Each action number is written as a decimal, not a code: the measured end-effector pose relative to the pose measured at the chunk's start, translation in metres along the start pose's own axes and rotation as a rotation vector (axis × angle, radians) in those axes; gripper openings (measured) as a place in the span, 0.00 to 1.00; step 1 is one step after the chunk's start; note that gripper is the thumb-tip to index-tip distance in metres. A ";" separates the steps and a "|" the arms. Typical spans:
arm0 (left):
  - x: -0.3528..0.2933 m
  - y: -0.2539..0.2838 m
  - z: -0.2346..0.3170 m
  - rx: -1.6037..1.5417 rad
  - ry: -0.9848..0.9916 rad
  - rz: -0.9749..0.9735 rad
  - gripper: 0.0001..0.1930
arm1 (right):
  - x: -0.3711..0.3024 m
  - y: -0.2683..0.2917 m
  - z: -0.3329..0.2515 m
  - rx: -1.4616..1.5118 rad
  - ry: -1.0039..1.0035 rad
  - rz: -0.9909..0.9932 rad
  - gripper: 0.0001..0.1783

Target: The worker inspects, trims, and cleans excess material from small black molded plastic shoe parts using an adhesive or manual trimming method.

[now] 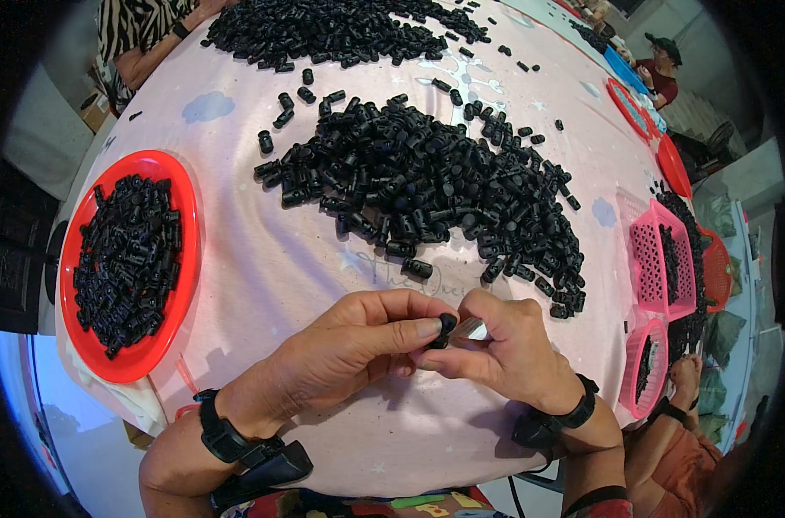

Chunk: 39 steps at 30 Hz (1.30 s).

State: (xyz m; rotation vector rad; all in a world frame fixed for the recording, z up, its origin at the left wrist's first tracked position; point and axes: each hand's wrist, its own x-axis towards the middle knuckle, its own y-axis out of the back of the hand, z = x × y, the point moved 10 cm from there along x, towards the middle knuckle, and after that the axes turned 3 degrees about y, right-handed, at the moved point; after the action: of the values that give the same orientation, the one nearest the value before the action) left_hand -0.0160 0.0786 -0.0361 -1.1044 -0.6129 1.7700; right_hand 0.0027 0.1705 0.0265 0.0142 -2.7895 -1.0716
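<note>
My left hand (355,338) pinches a small black cord lock (445,328) between thumb and fingers, just in front of my body. Closed close beside it, my right hand (520,347) has a thin, shiny, pale flat tool (473,330) between thumb and forefinger, its tip at the cord lock. The tool's exact kind cannot be made out. Beyond both hands lies a large heap of black cord locks (427,173), with one loose cord lock (417,268) at its near edge.
A red tray (191,259) full of the same black pieces stands at left. Another black heap (315,30) lies at the far side. Pink baskets (663,259) stand at right on the pink tablecloth (254,363). Other people's arms (682,388) show at right and far left.
</note>
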 end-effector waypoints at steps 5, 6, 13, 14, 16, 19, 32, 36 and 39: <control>-0.001 0.001 -0.001 -0.008 0.011 0.023 0.14 | -0.003 -0.001 0.008 -0.017 -0.052 -0.011 0.27; 0.000 0.002 -0.001 -0.006 0.000 0.015 0.14 | -0.003 0.000 0.008 -0.018 -0.052 -0.011 0.27; 0.001 -0.002 0.001 -0.023 -0.027 -0.017 0.17 | -0.001 0.000 0.005 -0.036 -0.037 -0.012 0.28; 0.001 -0.002 0.001 -0.023 -0.027 -0.018 0.17 | 0.000 0.000 0.004 -0.033 -0.034 -0.011 0.28; 0.001 -0.002 0.001 -0.046 -0.026 -0.031 0.17 | 0.000 0.001 0.003 -0.052 -0.020 -0.013 0.28; 0.001 -0.002 0.001 -0.039 -0.034 -0.036 0.16 | 0.001 0.000 0.002 -0.063 -0.013 -0.026 0.28; 0.000 -0.004 0.003 -0.001 -0.039 -0.012 0.15 | -0.002 -0.003 0.010 0.015 -0.103 -0.053 0.27; 0.002 -0.002 0.002 0.006 -0.058 -0.008 0.14 | -0.003 -0.004 0.011 0.008 -0.115 -0.066 0.28; 0.001 -0.003 0.001 -0.002 -0.052 -0.018 0.14 | -0.004 -0.007 0.015 0.010 -0.139 -0.091 0.28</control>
State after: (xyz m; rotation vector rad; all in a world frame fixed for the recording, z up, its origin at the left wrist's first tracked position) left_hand -0.0159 0.0810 -0.0336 -1.0543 -0.6539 1.7875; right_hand 0.0039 0.1752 0.0104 0.0703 -2.9442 -1.1203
